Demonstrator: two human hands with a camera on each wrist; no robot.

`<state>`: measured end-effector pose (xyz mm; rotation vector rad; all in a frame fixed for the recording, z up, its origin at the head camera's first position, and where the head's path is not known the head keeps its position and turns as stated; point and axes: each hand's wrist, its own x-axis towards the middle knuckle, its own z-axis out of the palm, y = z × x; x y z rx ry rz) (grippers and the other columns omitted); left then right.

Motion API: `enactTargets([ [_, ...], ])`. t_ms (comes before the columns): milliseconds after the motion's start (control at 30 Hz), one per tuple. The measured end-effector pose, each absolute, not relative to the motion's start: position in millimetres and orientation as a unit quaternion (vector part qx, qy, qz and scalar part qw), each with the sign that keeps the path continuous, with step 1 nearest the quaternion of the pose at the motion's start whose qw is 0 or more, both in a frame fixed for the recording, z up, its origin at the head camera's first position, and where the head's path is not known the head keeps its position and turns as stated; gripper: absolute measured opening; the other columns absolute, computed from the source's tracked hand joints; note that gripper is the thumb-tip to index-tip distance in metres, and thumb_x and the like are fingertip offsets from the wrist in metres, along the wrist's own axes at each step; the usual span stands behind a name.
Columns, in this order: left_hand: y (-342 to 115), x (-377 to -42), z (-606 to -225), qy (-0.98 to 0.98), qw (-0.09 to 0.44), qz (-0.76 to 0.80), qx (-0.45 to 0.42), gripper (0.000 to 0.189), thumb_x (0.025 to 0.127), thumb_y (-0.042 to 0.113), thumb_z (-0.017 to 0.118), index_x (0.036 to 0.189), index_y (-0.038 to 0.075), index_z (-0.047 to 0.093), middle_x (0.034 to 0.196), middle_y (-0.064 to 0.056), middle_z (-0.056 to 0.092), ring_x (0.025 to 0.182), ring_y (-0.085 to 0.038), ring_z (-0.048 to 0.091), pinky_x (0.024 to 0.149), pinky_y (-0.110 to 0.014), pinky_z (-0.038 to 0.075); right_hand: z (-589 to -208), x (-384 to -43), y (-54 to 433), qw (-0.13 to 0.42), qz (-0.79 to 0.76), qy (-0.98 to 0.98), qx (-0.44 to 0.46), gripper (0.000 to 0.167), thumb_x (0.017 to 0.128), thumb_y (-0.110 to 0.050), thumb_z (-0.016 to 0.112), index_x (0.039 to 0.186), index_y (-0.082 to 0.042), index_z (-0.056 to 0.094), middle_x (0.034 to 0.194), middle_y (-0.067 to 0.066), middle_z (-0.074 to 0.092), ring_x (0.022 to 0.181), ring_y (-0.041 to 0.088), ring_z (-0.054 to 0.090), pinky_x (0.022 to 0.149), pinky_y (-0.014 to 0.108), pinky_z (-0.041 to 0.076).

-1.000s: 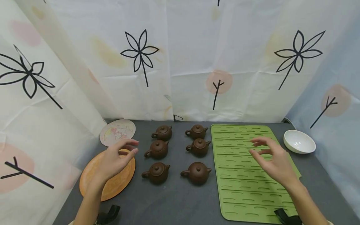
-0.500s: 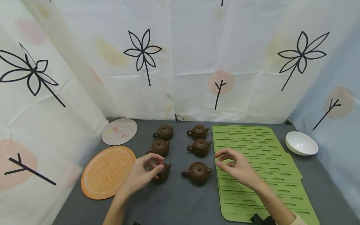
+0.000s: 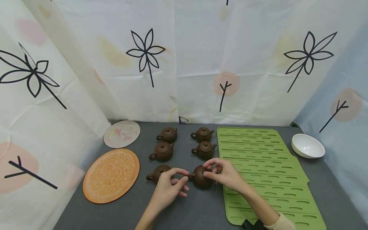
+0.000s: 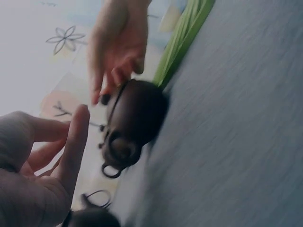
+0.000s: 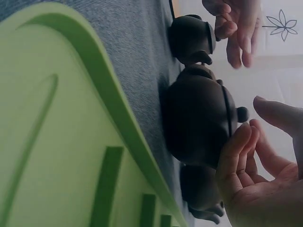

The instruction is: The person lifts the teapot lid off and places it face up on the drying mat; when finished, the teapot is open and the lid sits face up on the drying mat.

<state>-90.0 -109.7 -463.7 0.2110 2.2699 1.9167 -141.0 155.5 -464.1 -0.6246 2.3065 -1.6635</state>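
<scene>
Beside the green mat stands the round brown front-right teapot [image 3: 202, 177], upright on the table. My right hand [image 3: 225, 175] is over its spout side; in the right wrist view, the curved fingers [image 5: 239, 151] are right at its shoulder while the thumb stays off the lid knob [image 5: 242, 114]. At the handle side is my left hand [image 3: 169, 188], thumb and fingers apart with nothing between them. This hand partly covers the front-left teapot [image 3: 157, 173]. The left wrist view shows the left fingers [image 4: 75, 137] apart from the front-right teapot [image 4: 137, 111].
Behind stand more brown teapots in two columns, including a left one [image 3: 163, 151] and a right one [image 3: 205, 150]. The green ridged mat [image 3: 267, 172] lies right, with a white bowl [image 3: 308, 146] beyond. An orange round mat [image 3: 112, 175] and pale disc [image 3: 122, 134] lie left.
Both hands have come inward from the sides: the left passed across the front-left teapot to the front-right teapot's handle, and the right moved left off the green mat to its spout side.
</scene>
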Motion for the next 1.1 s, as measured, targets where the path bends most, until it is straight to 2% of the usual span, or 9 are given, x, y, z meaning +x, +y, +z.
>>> enactTargets([
  [100,-99.5,-89.1,-470.0,0.753,0.067,0.652,0.062,0.021,0.104,0.005,0.071,0.124,-0.004,0.072,0.116,-0.029,0.070,0.074,-0.041,0.079,0.060,-0.035,0.066,-467.2,-141.8,153.8,0.117,-0.568,0.788,-0.210,0.023,0.099,-0.016,0.080,0.117,-0.002,0.076,0.102,0.018,0.067,0.056,0.006,0.055,0.052,0.031,0.054],
  [167,-94.7,-89.6,-474.1,0.748,0.056,0.659,0.054,0.023,0.105,0.004,0.070,0.126,-0.006,0.071,0.126,-0.027,0.064,0.072,-0.034,0.079,0.061,-0.035,0.066,-468.4,-141.9,152.8,0.114,-0.568,0.789,-0.207,0.022,0.098,-0.015,0.081,0.115,-0.003,0.077,0.101,0.017,0.064,0.054,0.005,0.054,0.051,0.029,0.052],
  [333,-86.7,-92.5,-485.5,0.743,0.046,0.667,0.044,0.024,0.106,0.002,0.067,0.128,-0.007,0.070,0.129,-0.027,0.061,0.069,-0.019,0.079,0.062,-0.035,0.066,-469.1,-142.6,153.1,0.115,-0.562,0.794,-0.202,0.021,0.098,-0.015,0.081,0.114,-0.002,0.077,0.101,0.017,0.063,0.054,0.005,0.054,0.052,0.027,0.051],
  [600,-77.5,-98.0,-496.2,0.743,0.038,0.668,0.023,0.018,0.105,0.002,0.068,0.122,-0.003,0.073,0.118,-0.024,0.062,0.069,-0.025,0.080,0.062,-0.035,0.066,-470.4,-143.3,153.6,0.120,-0.559,0.793,-0.211,0.020,0.100,-0.014,0.079,0.115,-0.001,0.077,0.101,0.017,0.062,0.055,0.004,0.054,0.053,0.027,0.052],
  [733,-76.6,-99.7,-498.1,0.737,0.040,0.675,0.016,0.017,0.104,0.003,0.069,0.120,-0.003,0.073,0.117,-0.025,0.064,0.065,-0.020,0.079,0.061,-0.035,0.066,-470.8,-143.2,153.6,0.120,-0.559,0.792,-0.213,0.019,0.101,-0.014,0.078,0.115,-0.001,0.076,0.102,0.017,0.061,0.056,0.004,0.054,0.053,0.027,0.052],
  [900,-77.4,-100.7,-498.8,0.728,0.043,0.684,0.019,0.019,0.104,0.005,0.071,0.119,-0.006,0.072,0.101,-0.031,0.074,0.061,-0.014,0.076,0.060,-0.035,0.066,-468.5,-142.4,154.3,0.114,-0.562,0.791,-0.215,0.018,0.102,-0.014,0.077,0.115,-0.002,0.077,0.102,0.016,0.060,0.057,0.004,0.054,0.052,0.028,0.053],
  [1100,-77.9,-101.1,-499.2,0.728,0.046,0.684,0.018,0.021,0.103,0.007,0.073,0.120,-0.007,0.072,0.087,-0.031,0.074,0.057,-0.011,0.073,0.059,-0.035,0.066,-461.6,-138.8,158.5,0.098,-0.560,0.794,-0.214,0.017,0.103,-0.016,0.076,0.116,-0.006,0.077,0.103,0.014,0.061,0.058,0.005,0.056,0.052,0.032,0.054],
])
